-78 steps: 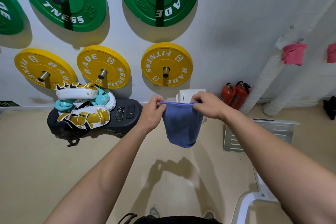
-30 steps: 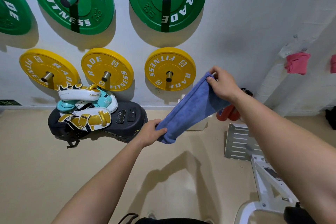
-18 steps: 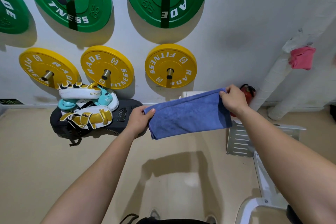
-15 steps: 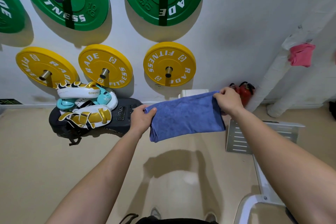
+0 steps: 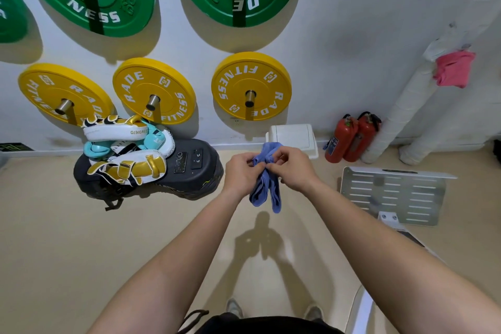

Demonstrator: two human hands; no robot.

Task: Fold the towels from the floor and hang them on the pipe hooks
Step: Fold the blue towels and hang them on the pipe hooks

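A blue towel (image 5: 267, 190) hangs doubled over in front of me, its two halves dangling side by side above the floor. My left hand (image 5: 240, 172) and my right hand (image 5: 291, 168) meet at its top and both pinch the gathered upper edge. A pink towel (image 5: 453, 69) hangs on the white wrapped pipe (image 5: 406, 100) at the right wall. The hooks themselves are not visible.
Green and yellow weight plates (image 5: 250, 87) are mounted on the wall. A dark machine (image 5: 187, 168) with boxing pads (image 5: 124, 168) lies on the floor at left. Two red fire extinguishers (image 5: 351, 137), a white box (image 5: 294, 135) and a metal footplate (image 5: 390, 192) stand at right.
My hands have come together from holding the towel stretched wide; the towel is now folded in half and hangs narrow between them.
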